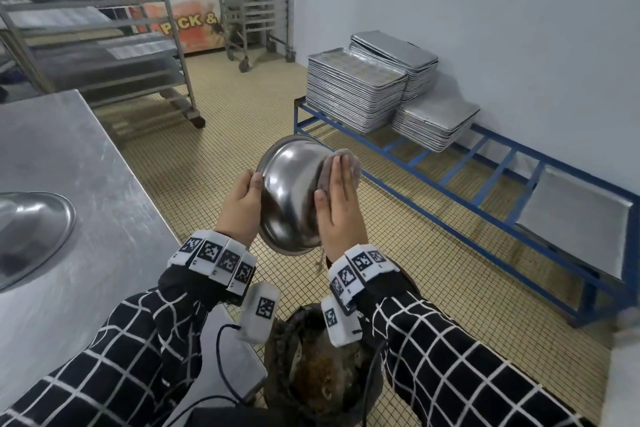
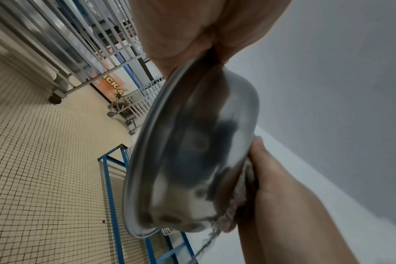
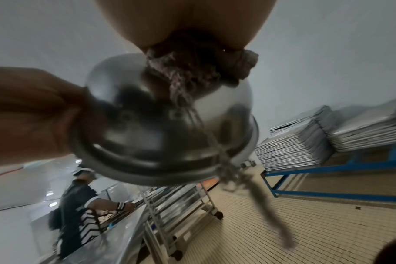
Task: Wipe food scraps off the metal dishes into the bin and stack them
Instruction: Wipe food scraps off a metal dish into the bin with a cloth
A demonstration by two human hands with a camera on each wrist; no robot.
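A shiny metal bowl [image 1: 291, 194] is held in the air on its side, its outer curved bottom facing me. My left hand [image 1: 240, 204] grips the bowl's rim [image 2: 147, 135] at its left edge, thumb on the outside. My right hand [image 1: 341, 208] lies flat with straight fingers, pressing a grey-brown cloth [image 1: 343, 166] against the bowl's [image 3: 170, 116] outer wall. Frayed threads of the cloth [image 3: 203, 75] hang down below the bowl. A dark bin [image 1: 322, 364] with brown food scraps stands on the floor below my wrists. The bowl's inside is hidden.
A steel table [image 1: 79, 184] at my left carries an upturned metal dish [image 1: 31, 232]. Stacks of baking trays [image 1: 360, 87] rest on a blue frame [image 1: 467, 180] along the right wall. Wheeled tray racks [image 1: 110, 38] stand behind. Another person [image 3: 79, 205] works at a far counter.
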